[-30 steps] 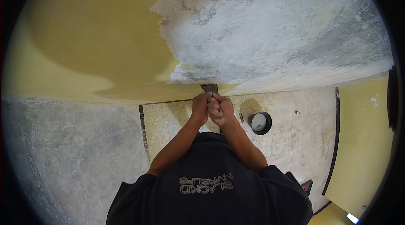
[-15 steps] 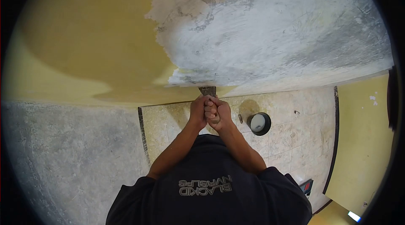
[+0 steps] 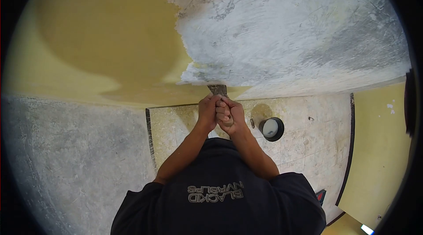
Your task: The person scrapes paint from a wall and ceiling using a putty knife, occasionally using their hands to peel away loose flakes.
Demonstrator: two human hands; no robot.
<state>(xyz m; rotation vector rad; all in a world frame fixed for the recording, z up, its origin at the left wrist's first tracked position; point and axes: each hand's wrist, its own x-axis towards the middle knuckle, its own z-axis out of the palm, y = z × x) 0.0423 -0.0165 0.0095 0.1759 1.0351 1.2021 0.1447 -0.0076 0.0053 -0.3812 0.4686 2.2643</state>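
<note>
A scraper (image 3: pixel 217 89) with a wide, dark, stained blade points away from me, its edge at the lower border of the whitish wall patch (image 3: pixel 273 37). My left hand (image 3: pixel 208 112) and my right hand (image 3: pixel 232 115) are closed together around its handle, just below the blade. The end of the handle shows under the fingers of my right hand. Yellow paint (image 3: pixel 105 28) covers the wall left of the patch, with a ragged edge between them.
Right of my hands, a dark bucket (image 3: pixel 280 134) with whitish contents stands on the stained tiled floor (image 3: pixel 299 147). A small brown object (image 3: pixel 252 123) lies beside it. Grey rough floor (image 3: pixel 83 160) spreads at left, and a yellow wall (image 3: pixel 376 138) stands at right.
The scraper blade sits slightly higher in the view, and more of it shows above my hands. The wall patch's ragged edge has shifted right in the view. Both hands keep their grip.
</note>
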